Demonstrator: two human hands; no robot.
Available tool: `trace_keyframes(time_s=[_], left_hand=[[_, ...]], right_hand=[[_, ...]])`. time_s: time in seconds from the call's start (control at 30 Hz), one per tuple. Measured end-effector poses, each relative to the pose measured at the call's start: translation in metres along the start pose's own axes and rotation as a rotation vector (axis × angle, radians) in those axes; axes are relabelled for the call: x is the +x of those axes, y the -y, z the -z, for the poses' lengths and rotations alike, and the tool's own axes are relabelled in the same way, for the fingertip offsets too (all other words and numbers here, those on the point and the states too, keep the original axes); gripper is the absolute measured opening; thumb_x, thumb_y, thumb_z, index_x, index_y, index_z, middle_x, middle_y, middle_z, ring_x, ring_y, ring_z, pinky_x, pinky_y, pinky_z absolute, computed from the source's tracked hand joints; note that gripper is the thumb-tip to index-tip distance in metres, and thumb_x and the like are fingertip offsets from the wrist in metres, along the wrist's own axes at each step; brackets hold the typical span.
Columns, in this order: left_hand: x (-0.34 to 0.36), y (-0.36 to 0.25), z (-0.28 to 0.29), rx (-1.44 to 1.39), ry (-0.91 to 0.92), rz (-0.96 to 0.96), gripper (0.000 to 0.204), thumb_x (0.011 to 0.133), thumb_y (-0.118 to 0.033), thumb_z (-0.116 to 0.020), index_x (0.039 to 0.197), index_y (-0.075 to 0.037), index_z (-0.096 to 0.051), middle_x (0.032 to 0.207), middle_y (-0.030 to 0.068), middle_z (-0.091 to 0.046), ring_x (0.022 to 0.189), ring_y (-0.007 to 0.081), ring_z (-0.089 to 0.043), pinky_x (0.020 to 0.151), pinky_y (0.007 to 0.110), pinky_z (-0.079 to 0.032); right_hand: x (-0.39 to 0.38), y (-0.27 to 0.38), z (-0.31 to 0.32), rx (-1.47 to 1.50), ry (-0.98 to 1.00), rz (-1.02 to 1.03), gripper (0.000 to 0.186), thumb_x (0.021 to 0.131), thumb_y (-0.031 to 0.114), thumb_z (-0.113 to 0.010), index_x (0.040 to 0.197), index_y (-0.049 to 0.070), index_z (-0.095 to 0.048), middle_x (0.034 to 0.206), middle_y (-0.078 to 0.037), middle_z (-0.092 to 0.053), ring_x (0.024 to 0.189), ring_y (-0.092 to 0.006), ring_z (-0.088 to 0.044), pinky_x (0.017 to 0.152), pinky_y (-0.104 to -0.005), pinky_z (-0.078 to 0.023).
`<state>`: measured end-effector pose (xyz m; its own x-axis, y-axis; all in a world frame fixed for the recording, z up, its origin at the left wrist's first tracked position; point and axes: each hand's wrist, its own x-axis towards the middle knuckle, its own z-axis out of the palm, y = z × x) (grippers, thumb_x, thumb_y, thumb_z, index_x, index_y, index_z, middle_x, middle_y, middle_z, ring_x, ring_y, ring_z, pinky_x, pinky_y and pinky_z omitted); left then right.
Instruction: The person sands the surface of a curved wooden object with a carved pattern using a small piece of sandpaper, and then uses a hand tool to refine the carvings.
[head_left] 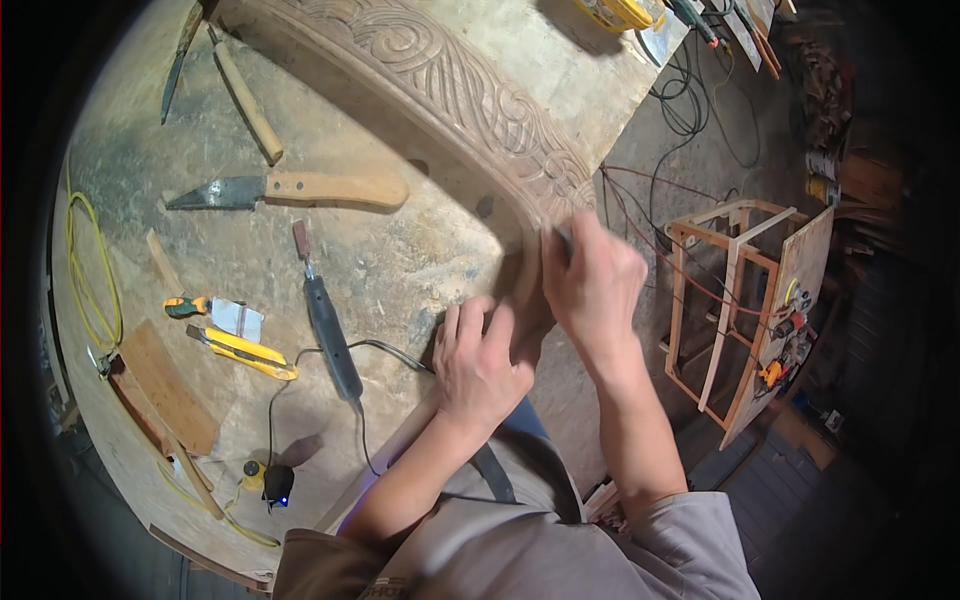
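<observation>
A long carved wooden piece (450, 75) with scrolled relief runs from the upper left toward me and bends at its near end. My right hand (598, 285) is closed at this bend, pinching a small dark thing that motion and the fingers mostly hide. Nearer to me, my left hand (478, 362) is bent around the piece's near end, with the fingertips low against its side. A slim black electric hand tool (330, 335) with a reddish-brown tip lies left of my left hand, its cord trailing behind the wrist.
On the worktable (400, 260) lie a wood-handled knife (335, 188), a wooden-handled tool (248, 100), a yellow utility knife (245, 352), a short screwdriver (184, 306) and a brown board (170, 385). A wooden frame stand (735, 270) stands on the floor at right, near loose cables (685, 110).
</observation>
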<state>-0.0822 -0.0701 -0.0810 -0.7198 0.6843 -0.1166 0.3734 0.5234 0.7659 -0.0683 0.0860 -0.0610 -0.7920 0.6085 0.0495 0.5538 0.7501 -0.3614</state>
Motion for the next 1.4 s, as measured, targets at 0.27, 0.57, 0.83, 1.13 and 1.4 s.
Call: trace_keyframes(time_s=[0.27, 0.57, 0.83, 1.13, 1.4], left_hand=[[0.0, 0.001, -0.001, 0.012, 0.004, 0.006, 0.039, 0.077, -0.017, -0.081, 0.109, 0.001, -0.068, 0.106, 0.0151, -0.06, 0.098, 0.0374, -0.059, 0.084, 0.046, -0.051], [0.0, 0.003, -0.006, -0.023, -0.017, 0.007, 0.03, 0.072, -0.014, -0.075, 0.097, -0.004, -0.064, 0.105, 0.0172, -0.057, 0.097, 0.0393, -0.057, 0.084, 0.048, -0.051], [0.0, 0.003, -0.002, -0.066, -0.036, 0.028, 0.028, 0.071, -0.014, -0.076, 0.093, -0.005, -0.063, 0.104, 0.0149, -0.058, 0.098, 0.0364, -0.058, 0.084, 0.047, -0.051], [0.0, 0.006, 0.001, -0.053, -0.035, 0.034, 0.038, 0.068, -0.01, -0.08, 0.103, -0.003, -0.067, 0.106, 0.0141, -0.059, 0.098, 0.0354, -0.059, 0.083, 0.046, -0.052], [0.0, 0.006, -0.004, -0.067, -0.093, 0.007, 0.039, 0.07, -0.012, -0.081, 0.107, -0.003, -0.07, 0.102, 0.0132, -0.06, 0.097, 0.0346, -0.059, 0.083, 0.044, -0.053]], right_hand=[[0.008, 0.004, 0.009, -0.08, 0.054, 0.089, 0.023, 0.09, 0.013, -0.07, 0.079, 0.005, -0.051, 0.065, -0.016, -0.061, 0.057, -0.0383, -0.062, 0.051, -0.0477, -0.047], [0.023, -0.003, -0.001, -0.061, -0.017, 0.191, 0.022, 0.087, 0.014, -0.075, 0.081, 0.005, -0.055, 0.066, -0.015, -0.06, 0.058, -0.0372, -0.063, 0.051, -0.0453, -0.048], [-0.004, -0.006, 0.019, 0.142, 0.276, -0.097, 0.034, 0.085, 0.026, -0.084, 0.09, 0.003, -0.06, 0.07, -0.02, -0.067, 0.069, -0.0421, -0.069, 0.06, -0.0476, -0.054], [-0.002, -0.002, 0.01, 0.158, 0.309, -0.15, 0.036, 0.085, 0.027, -0.085, 0.084, 0.001, -0.059, 0.068, -0.022, -0.065, 0.067, -0.0417, -0.069, 0.06, -0.0472, -0.053], [0.017, -0.019, 0.009, 0.189, 0.343, -0.106, 0.039, 0.083, 0.034, -0.086, 0.085, 0.001, -0.065, 0.066, -0.021, -0.065, 0.066, -0.0397, -0.069, 0.061, -0.0437, -0.054]])
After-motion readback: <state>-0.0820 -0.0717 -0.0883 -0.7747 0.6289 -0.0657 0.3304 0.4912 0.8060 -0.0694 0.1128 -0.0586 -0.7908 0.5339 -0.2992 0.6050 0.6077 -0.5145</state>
